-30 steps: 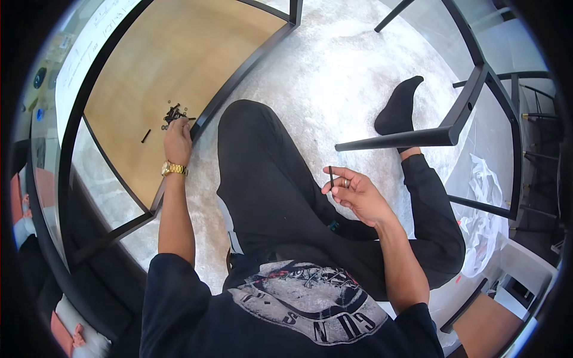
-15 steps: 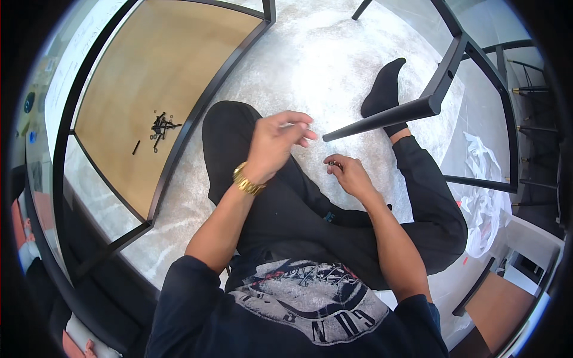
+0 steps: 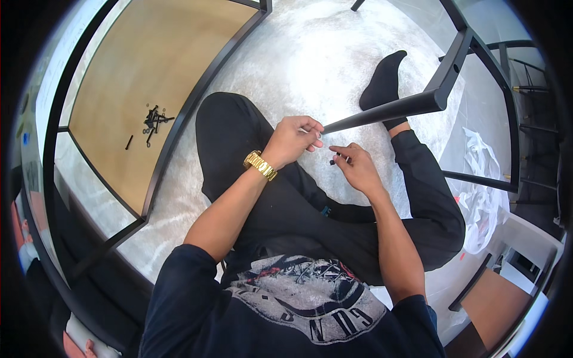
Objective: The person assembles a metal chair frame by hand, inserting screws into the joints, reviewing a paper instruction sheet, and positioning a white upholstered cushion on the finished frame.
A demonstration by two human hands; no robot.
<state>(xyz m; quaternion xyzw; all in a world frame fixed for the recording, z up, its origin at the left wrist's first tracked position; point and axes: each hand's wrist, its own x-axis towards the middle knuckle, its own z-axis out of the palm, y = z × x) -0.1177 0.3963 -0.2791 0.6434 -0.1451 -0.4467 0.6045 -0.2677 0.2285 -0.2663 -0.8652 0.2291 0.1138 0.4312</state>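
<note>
Navy tee (image 3: 286,310) with grey circular graphic, black trousers (image 3: 298,203), black sock (image 3: 382,80), gold link watch (image 3: 260,165) on left wrist.

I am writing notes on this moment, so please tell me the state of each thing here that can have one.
left hand: raised over the lap, fingers pinched on something small and pale.
right hand: holding a small black screw.
black metal bar: slanting, its end close to the left hand.
pile of black screws: lying loose on the wooden panel.
wooden panel: lying flat on the floor.
</note>
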